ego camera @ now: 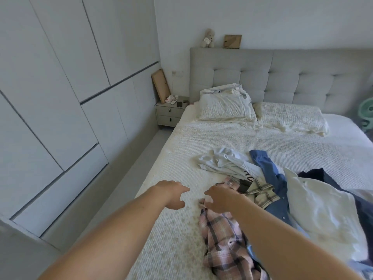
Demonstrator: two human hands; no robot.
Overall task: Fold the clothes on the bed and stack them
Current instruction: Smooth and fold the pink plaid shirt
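While both bare arms are stretched forward over the white textured bedspread point(181, 150), the left hand point(171, 195) is held just above the cover with its fingers loosely spread and nothing in it. The right hand point(219, 200) is laid on the upper end of the crumpled pink-and-grey plaid shirt point(224, 239); its fingers are bent over the cloth, though whether the cloth is actually pinched cannot be told. The two hands are kept near each other but apart.

The unfolded clothes are heaped on the near right part of the bed. Beyond the plaid shirt, a rumpled white shirt with dark lettering point(224, 162) is spread out, and a beige checked garment point(262, 191) is tucked beside a blue denim shirt point(270, 172). A white crinkled garment point(319, 211) is piled over a dark navy garment point(323, 174) at the right edge.

At the head of the bed, a white pillow point(224, 108) is propped against the grey tufted headboard point(282, 73). A grey two-drawer nightstand point(169, 114) is set beside the bed, and white wardrobe doors point(60, 87) are seen along the left wall.
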